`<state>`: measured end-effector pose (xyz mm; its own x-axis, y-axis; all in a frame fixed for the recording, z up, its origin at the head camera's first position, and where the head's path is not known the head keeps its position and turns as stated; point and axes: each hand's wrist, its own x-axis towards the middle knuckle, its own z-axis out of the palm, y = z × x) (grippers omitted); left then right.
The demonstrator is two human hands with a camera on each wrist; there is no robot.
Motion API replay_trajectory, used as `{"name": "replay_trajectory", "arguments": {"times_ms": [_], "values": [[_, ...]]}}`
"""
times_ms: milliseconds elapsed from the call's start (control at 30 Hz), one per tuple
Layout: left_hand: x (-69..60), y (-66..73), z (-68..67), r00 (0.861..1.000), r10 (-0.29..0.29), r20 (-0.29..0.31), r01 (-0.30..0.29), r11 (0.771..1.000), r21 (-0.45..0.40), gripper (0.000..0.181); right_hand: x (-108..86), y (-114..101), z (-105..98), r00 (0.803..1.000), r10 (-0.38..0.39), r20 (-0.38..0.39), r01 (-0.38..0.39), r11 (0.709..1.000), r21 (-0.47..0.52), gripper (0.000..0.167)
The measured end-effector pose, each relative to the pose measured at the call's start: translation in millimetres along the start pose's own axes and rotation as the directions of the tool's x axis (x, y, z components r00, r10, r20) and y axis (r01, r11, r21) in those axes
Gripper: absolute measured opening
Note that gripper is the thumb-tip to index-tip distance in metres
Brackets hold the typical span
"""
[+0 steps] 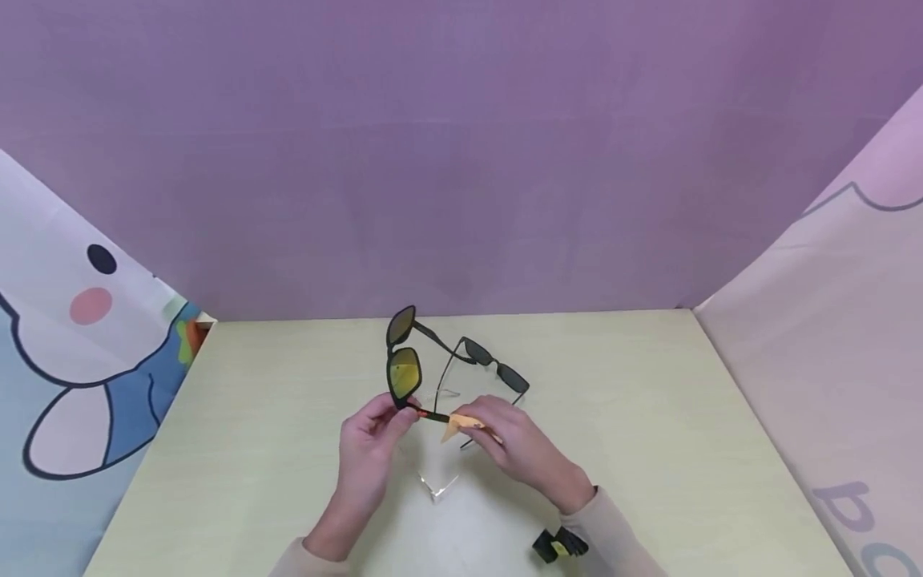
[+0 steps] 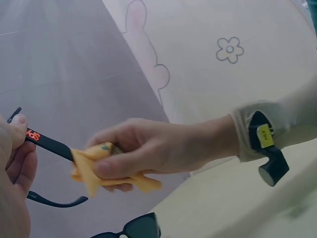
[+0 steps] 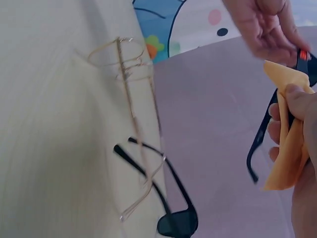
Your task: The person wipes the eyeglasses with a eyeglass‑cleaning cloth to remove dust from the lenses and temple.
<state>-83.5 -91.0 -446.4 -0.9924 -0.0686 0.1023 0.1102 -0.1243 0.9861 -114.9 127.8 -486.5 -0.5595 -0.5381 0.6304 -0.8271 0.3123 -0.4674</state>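
Near the hinge, my left hand [image 1: 368, 453] pinches black sunglasses [image 1: 405, 373] with yellowish lenses, held up above the table. Orange letters show on their temple arm [image 2: 52, 145] in the left wrist view. My right hand [image 1: 522, 449] grips a yellow-orange cloth [image 1: 465, 422] folded round that same arm, hiding its end. The other temple arm [image 3: 257, 144] hangs free in the right wrist view. Beyond the hands, a second pair of dark sunglasses [image 1: 513, 378] lies on the table. Thin gold wire-framed glasses [image 3: 122, 67] lie beside it, mostly hidden by the hands in the head view.
The pale table [image 1: 613, 377] ends at a purple back wall [image 1: 461, 160]. Printed cloth panels stand at the left [image 1: 72, 385] and right [image 1: 815, 361]. A black wrist camera [image 1: 558, 545] is strapped at the right sleeve.
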Motion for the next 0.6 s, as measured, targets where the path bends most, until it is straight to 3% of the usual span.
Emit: {"name": "replay_trajectory", "arguments": {"times_ms": [267, 433, 600], "values": [[-0.8, 2.9, -8.4, 1.000, -0.012, 0.002, 0.012, 1.000, 0.020, 0.016, -11.5, 8.8, -2.6, 0.999, 0.033, 0.037, -0.032, 0.999, -0.022, 0.025], [-1.1, 0.7, -12.3, 1.000, 0.019, 0.024, -0.019, 1.000, 0.007, 0.015, -19.5, 11.7, -7.0, 0.994, 0.110, -0.011, -0.110, 0.994, -0.026, 0.027], [-1.0, -0.9, -14.1, 1.000, 0.015, 0.024, -0.016, 1.000, 0.009, 0.015, -20.6, 9.5, -11.4, 0.986, 0.160, -0.041, -0.161, 0.987, -0.021, 0.027]]}}
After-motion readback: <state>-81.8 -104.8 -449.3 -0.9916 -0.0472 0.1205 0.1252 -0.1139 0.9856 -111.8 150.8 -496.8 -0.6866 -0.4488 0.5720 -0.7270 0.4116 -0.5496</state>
